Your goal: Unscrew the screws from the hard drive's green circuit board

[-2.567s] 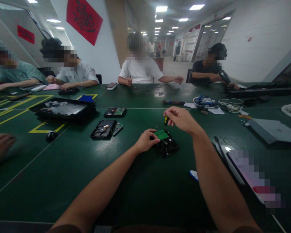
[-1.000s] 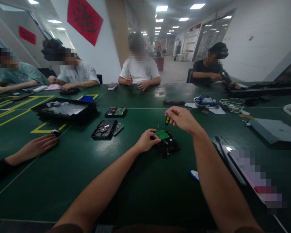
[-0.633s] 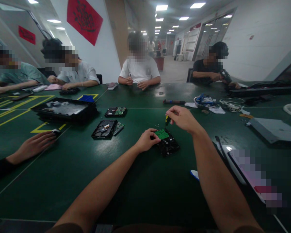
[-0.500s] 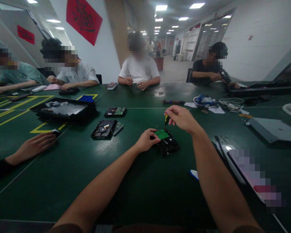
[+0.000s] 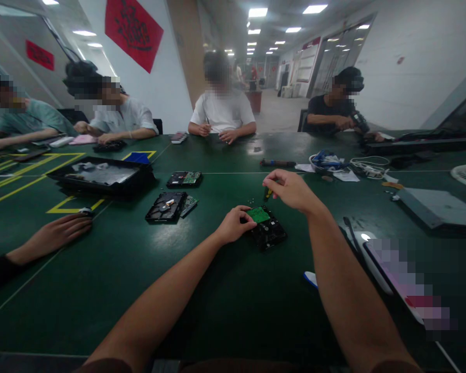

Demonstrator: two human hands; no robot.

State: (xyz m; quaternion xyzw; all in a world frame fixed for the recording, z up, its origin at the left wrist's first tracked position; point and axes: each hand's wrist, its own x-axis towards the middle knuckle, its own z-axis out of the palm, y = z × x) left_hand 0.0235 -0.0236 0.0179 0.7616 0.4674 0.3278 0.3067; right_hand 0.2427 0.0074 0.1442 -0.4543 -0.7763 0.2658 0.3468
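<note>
A black hard drive [image 5: 271, 235] with a green circuit board [image 5: 258, 214] lies on the green table. My left hand [image 5: 236, 224] grips its left edge between thumb and fingers. Above the drive's far edge, my right hand [image 5: 288, 189] is closed around the handle of a small yellow-and-black screwdriver [image 5: 267, 194], which points down; its tip is hard to make out. Several tiny bright bits, perhaps screws [image 5: 250, 201], are scattered just beyond the board.
Left of the drive lie another hard drive [image 5: 166, 206], a loose circuit board [image 5: 189, 205] and a further drive [image 5: 184, 179]. A black tray [image 5: 101, 173] stands farther left, near another person's hand [image 5: 58, 232]. A phone [image 5: 399, 280] and a grey metal box [image 5: 438, 204] are at the right.
The screwdriver has turned slightly in my right hand, showing more yellow. My left hand stays in place on the hard drive.
</note>
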